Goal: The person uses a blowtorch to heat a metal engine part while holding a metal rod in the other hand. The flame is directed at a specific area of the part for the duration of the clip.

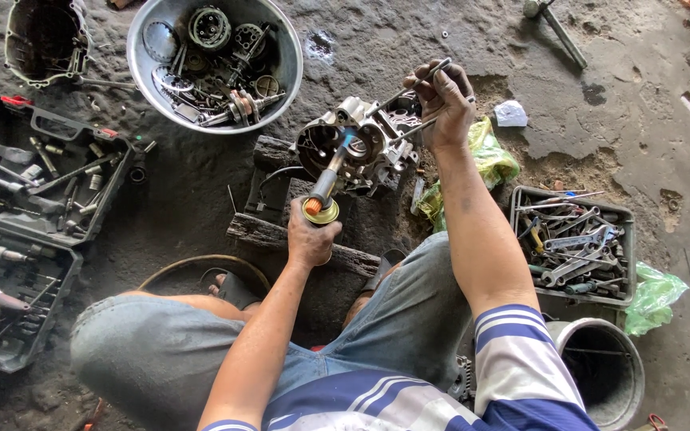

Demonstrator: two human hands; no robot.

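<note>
Hands: two; the left hand (311, 238) grips one gas torch (325, 191), the right hand (442, 100) pinches one pair of thin metal rods (421, 80).
Engine case (353, 148): one, frame centre, on wooden blocks (261, 231); grey, greasy, round openings.
Bowl of parts (281, 48): one, top.
Tool cases (21, 231): two, left.
Spanner tray (573, 247): one, right.

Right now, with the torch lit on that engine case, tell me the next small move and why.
Probably keep the blowtorch in the left hand steady: its blue flame touches the engine case, while the right hand grips the rods away from the flame.
</note>
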